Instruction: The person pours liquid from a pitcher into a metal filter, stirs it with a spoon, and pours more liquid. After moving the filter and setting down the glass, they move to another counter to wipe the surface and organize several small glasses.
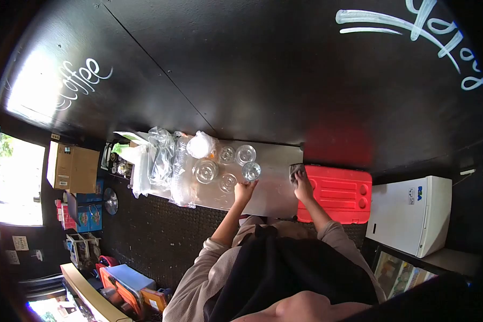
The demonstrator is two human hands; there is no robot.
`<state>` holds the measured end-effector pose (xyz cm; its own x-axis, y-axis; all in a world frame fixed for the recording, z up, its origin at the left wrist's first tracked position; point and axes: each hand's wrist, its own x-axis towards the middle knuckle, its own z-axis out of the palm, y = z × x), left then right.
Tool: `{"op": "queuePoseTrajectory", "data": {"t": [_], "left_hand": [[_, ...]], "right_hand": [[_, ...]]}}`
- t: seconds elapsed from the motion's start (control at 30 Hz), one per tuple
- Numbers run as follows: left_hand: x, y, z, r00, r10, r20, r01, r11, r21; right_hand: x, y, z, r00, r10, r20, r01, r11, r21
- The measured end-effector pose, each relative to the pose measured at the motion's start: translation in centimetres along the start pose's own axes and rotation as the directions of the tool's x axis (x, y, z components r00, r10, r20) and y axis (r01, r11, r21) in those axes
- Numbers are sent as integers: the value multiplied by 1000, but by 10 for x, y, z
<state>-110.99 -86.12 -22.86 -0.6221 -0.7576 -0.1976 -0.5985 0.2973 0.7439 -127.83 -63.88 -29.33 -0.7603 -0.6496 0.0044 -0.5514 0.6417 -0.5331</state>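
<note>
My left hand [245, 191] is closed at the near side of a clear round glass [251, 171], its fingers against the lower edge. Beyond that glass, several more clear glass vessels, among them a wide one [205, 170] and a tall-looking one [246, 154], stand on the metal tabletop [273, 188]. My right hand [302, 187] grips a dark grey-brown cloth [295, 172] at the right end of the tabletop, beside a red cooler lid. The fingertips of this hand are partly hidden by the cloth.
Plastic-wrapped cups [182, 172] and plastic bags [161, 155] crowd the table's left end. A white wrapped bundle [201, 145] sits at the back by the black wall. To the right are the red cooler [335, 193] and a white fridge [405, 214]. Cardboard boxes [75, 167] stand far left.
</note>
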Motion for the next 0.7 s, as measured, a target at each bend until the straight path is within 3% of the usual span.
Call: {"op": "queuePoseTrajectory", "data": {"t": [0.03,0.1,0.17,0.5,0.63,0.7], "left_hand": [[-1,-3,-1,1000,3,8,-3,1000,19],[-3,-5,-3,1000,7,17,-8,999,39],[-7,-5,-5,999,32,3,-32,999,38],[-15,6,-1,999,34,25,-35,999,2],[-15,9,2,995,97,-32,-98,995,-31],[-17,8,3,994,101,-34,-103,993,-50]], "right_hand": [[-9,0,4,989,-113,92,131,966,-221],[-28,-7,3,986,-131,100,150,968,-204],[-36,-10,2,988,-100,120,133,943,-306],[-68,-18,-9,965,-68,254,145,943,-299],[-76,-13,-3,950,-44,308,124,961,-245],[-85,-7,4,946,-157,284,207,966,-156]]}}
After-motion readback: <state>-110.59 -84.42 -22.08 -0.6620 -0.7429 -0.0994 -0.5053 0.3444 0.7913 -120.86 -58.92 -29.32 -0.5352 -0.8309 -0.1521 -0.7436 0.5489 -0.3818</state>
